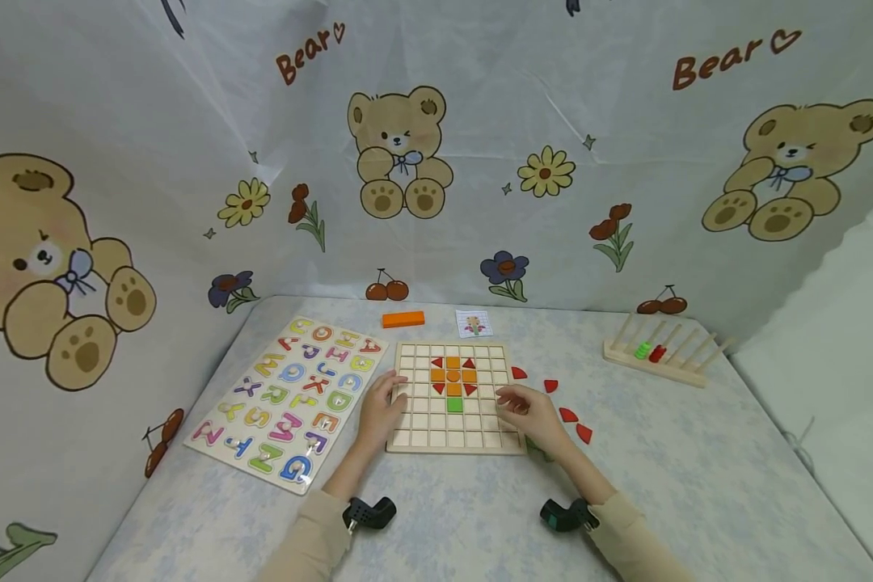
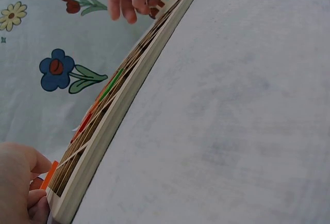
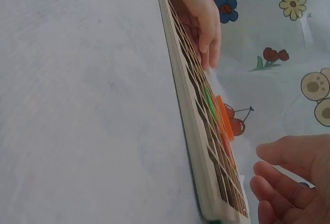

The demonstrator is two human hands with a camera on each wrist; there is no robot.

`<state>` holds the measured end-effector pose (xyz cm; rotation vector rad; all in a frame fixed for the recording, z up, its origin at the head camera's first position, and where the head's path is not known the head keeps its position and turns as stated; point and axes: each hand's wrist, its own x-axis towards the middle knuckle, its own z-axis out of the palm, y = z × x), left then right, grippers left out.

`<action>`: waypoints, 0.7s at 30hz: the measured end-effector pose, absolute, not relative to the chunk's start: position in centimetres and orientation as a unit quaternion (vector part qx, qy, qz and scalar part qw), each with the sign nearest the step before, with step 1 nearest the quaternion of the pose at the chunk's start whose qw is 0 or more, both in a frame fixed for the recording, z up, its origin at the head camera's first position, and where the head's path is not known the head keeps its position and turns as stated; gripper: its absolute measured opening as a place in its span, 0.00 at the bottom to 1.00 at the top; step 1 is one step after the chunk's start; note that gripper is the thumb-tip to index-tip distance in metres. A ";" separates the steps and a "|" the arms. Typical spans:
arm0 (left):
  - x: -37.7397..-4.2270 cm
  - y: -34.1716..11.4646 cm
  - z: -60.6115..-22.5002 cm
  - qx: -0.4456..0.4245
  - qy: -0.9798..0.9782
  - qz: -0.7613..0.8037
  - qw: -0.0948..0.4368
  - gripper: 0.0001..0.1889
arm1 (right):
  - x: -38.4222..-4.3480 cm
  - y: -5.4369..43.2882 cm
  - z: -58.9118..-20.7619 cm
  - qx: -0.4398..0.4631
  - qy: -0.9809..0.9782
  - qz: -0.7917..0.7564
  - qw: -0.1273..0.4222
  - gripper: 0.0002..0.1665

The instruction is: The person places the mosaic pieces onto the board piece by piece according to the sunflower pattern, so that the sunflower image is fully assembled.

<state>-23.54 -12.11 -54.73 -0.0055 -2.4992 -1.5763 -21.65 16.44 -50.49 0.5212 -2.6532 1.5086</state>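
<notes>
A wooden grid board (image 1: 415,436) lies flat in the middle. On it, orange squares (image 1: 453,363) and red triangles (image 1: 470,390) surround an orange round piece (image 1: 453,376), with a green square (image 1: 454,404) below. My left hand (image 1: 381,412) rests at the board's left edge, fingers loosely bent over the border squares. My right hand (image 1: 529,414) is over the board's right edge; in the right wrist view its thumb and fingers (image 3: 289,154) stand apart with nothing between them. Under the right wrist, green pieces (image 1: 538,450) are partly hidden.
Several red quarter-round pieces (image 1: 569,415) lie right of the board. A letter puzzle board (image 1: 211,443) lies left. Behind are an orange block (image 1: 403,319) and a picture card (image 1: 474,324). A wooden peg rack (image 1: 655,365) with green and red beads stands at the right back.
</notes>
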 end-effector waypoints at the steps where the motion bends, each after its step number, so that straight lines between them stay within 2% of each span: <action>1: -23.5 -12.1 -54.7 -0.001 -0.842 -0.531 0.093 0.15 | -21.5 16.9 -50.6 0.167 -0.856 0.490 0.022 0.19; 13: -23.5 -12.1 -54.5 -0.001 -0.837 -0.540 0.088 0.15 | -19.0 20.8 -51.5 0.097 -0.887 0.449 0.037 0.23; 21: -23.2 -12.1 -54.2 -0.008 -0.834 -0.543 0.095 0.15 | -18.3 21.7 -51.9 0.095 -0.883 0.459 -0.019 0.30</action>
